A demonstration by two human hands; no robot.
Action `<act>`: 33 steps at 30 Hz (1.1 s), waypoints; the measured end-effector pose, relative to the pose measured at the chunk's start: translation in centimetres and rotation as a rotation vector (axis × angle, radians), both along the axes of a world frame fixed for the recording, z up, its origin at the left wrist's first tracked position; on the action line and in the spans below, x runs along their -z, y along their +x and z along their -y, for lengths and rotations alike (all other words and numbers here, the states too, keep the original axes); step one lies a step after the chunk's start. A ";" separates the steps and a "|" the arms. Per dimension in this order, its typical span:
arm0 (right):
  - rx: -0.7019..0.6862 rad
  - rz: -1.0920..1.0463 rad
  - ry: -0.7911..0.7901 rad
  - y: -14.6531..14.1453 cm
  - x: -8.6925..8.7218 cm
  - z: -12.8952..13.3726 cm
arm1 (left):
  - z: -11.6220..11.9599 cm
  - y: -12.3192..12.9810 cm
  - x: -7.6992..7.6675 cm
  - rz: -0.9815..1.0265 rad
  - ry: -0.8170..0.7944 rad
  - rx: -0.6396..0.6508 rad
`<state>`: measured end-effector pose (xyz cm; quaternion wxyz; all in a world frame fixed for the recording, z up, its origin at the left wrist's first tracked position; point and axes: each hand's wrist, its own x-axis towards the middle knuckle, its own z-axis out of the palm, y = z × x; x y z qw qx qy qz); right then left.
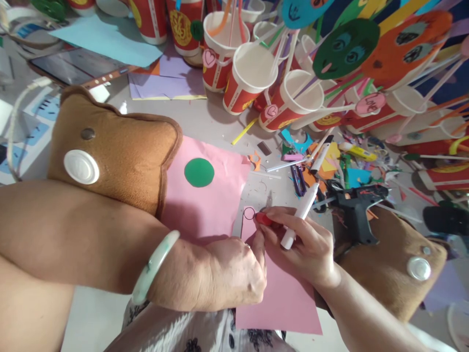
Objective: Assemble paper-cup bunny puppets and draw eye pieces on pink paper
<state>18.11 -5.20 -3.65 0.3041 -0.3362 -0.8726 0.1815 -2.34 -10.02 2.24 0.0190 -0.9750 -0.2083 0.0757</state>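
Note:
My right hand (306, 239) holds a small red piece (263, 218) between thumb and fingertips, with a white marker (301, 215) tucked between its fingers. Beneath it lies a pink paper strip (282, 298), which has a small black circle drawn near its top end, just left of the red piece. My left hand (223, 274), wearing a pale bangle on the wrist, rests with curled fingers on the strip, fingertips close to the red piece. To the left, a larger pink sheet (220, 200) bears a green paper disc (199, 172).
Brown cushions (117, 146) lie left and at right. Red and white cups (252, 73) with straws and paper faces line the back. Paper scraps (330, 161), pens and a black glue gun (361, 205) sit right of my hands. A phone (76, 71) is at upper left.

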 end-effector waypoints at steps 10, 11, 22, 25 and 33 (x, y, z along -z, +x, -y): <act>-0.058 -0.039 -0.022 0.1 0.0 -0.2 | 0.2 0.1 0.3 -0.009 -0.020 0.005; -0.059 -0.035 -0.024 0.2 0.0 -0.2 | 0.3 0.1 0.3 -0.009 -0.027 0.004; -0.046 -0.017 -0.027 0.5 0.1 -0.2 | 0.1 -0.1 0.1 -0.025 -0.055 0.005; -0.041 -0.009 -0.034 0.4 0.0 -0.2 | 0.1 -0.2 0.2 -0.019 -0.021 0.011; -0.025 -0.036 -0.083 0.0 -0.4 -0.2 | 1.8 1.1 1.6 0.310 0.262 -0.200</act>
